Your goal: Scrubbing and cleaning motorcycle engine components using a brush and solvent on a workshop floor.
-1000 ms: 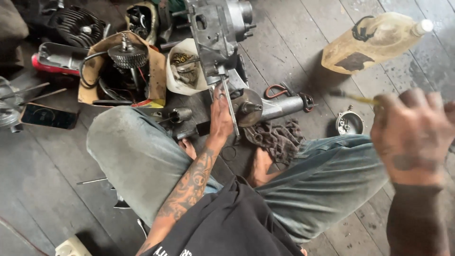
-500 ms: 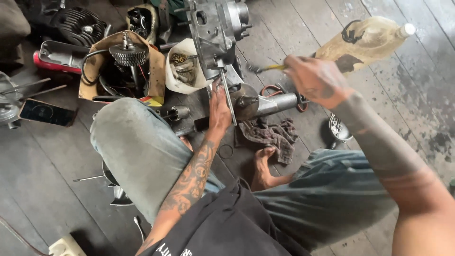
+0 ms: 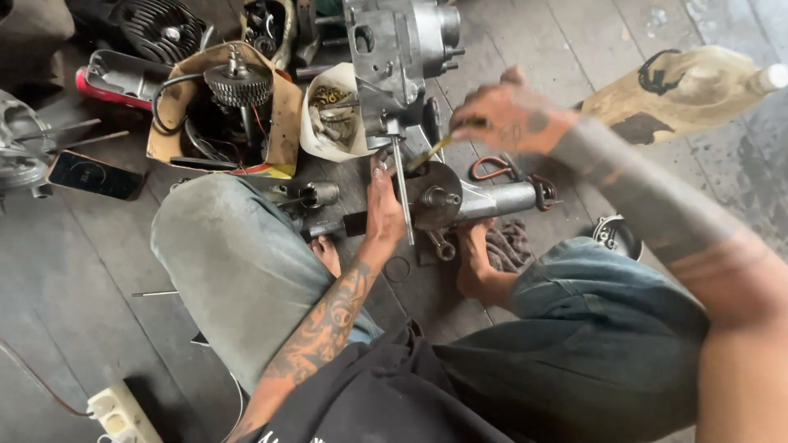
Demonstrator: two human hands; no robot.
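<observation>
I sit on a dark wooden floor with a grey metal engine casing [image 3: 400, 57] in front of me. My left hand [image 3: 382, 205] rests flat against the long steel rod [image 3: 401, 197] that hangs down from the casing. My right hand [image 3: 510, 115] is closed on a thin yellow-handled tool [image 3: 431, 152], whose tip points down-left toward the rod near my left fingertips. Just below lies a round metal disc on a shaft [image 3: 437, 195], between my bare feet.
A cardboard box [image 3: 283, 115] with a gear and wires stands at the left beside a white bag of small parts [image 3: 316, 123]. A stained plastic jug [image 3: 689, 86] lies at the upper right, a phone [image 3: 94, 175] at the left, a dirty rag [image 3: 509, 244] by my foot.
My right hand has swung from the far right to the middle, bringing the yellow tool to the rod. My left hand has stayed on the rod.
</observation>
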